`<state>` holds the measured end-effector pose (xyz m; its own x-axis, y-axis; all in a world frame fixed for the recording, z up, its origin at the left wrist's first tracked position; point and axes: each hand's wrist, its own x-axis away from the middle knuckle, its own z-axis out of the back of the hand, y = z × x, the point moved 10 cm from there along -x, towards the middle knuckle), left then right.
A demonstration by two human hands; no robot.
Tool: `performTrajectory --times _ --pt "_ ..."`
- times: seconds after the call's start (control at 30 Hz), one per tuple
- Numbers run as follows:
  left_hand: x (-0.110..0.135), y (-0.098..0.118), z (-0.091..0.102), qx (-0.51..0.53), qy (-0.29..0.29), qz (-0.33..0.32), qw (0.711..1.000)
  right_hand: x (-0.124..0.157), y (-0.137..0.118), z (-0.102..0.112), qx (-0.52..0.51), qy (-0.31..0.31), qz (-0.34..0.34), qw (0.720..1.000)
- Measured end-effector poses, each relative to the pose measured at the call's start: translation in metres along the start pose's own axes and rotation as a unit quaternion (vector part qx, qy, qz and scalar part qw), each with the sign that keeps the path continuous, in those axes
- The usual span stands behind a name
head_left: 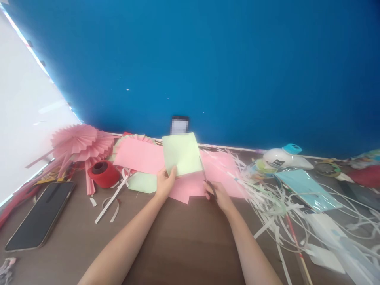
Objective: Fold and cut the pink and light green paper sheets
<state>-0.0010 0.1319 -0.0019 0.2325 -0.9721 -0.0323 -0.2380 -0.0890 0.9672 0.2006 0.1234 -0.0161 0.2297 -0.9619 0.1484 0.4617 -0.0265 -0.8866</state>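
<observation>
Head view, over a craft-strewn wooden table [184, 241]: the left hand [164, 183] pinches the lower left corner of a pale green sheet [181, 153], thumb on its near face, and holds it raised and roughly upright above the tabletop, in front of the blue wall [208, 59]; the right hand [219, 196] is closed around the handles of a pair of scissors [206, 176], whose thin blades run up along the sheet's right edge and touch it; whether the blades are parted cannot be told. Pink sheets [139, 156] lie flat beneath and behind the green one; pleated pink paper fans [78, 140] are heaped at the far left, a red spool [103, 174] just beside them, and a dark phone [41, 215] lies face up near the left edge. To the right of the scissors spreads a tangle of white paper strips [267, 200]; beyond it lie a white bottle with a blue cap [285, 157] on its side and a light blue sheet [308, 189].
</observation>
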Motion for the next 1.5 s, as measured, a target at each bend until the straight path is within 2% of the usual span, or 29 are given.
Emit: performTrajectory --times 0.17,1.5 --pt "0.0 -0.0003 0.0007 0.01 0.005 0.003 1.0 -0.0003 -0.0002 -0.0018 0.004 -0.012 -0.004 1.0" --pt "0.0019 0.0018 -0.0004 0.013 0.002 0.017 1.0 -0.0002 0.0021 0.0009 0.024 0.013 -0.025 0.999"
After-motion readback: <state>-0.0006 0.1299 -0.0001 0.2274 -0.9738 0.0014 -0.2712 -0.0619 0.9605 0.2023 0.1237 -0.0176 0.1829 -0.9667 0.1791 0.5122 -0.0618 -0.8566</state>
